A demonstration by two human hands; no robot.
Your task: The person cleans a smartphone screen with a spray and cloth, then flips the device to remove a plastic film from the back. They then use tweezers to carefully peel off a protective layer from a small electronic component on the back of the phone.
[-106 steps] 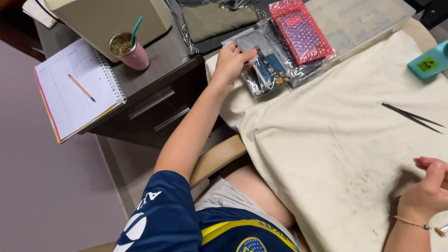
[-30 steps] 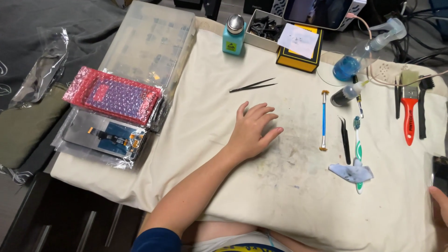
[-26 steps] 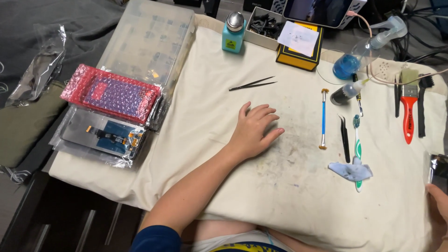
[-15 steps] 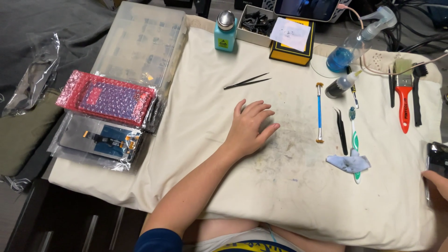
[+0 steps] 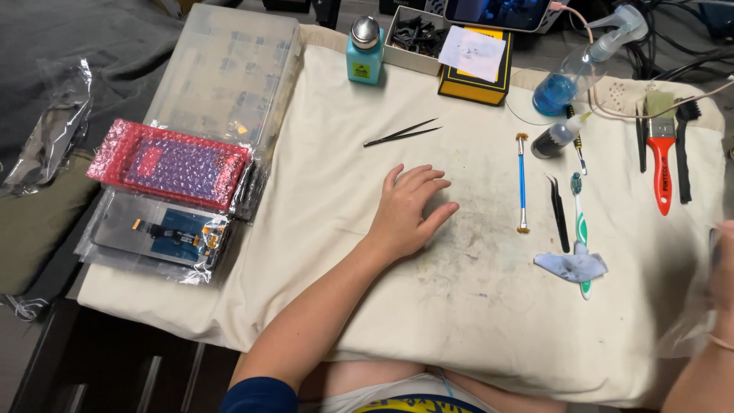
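My left hand lies flat, palm down, fingers spread, on the stained cream cloth near its middle, holding nothing. Black tweezers lie just beyond its fingertips. To its right lie a blue-handled tool, curved black tweezers, a green and white toothbrush and a small bluish wipe. My right hand shows only at the right edge, blurred, next to a dark object. Whether it grips that object is unclear.
A pink bubble-wrap pack and a bagged screen part sit at the cloth's left edge below a clear plastic case. At the back stand a teal dispenser bottle, a yellow box and a blue spray bottle. A red-handled brush lies far right.
My left hand left the bagged parts at the left and now rests flat mid-cloth. Over the last second it stays still while the view shifts slightly. My right hand stays at the right edge.
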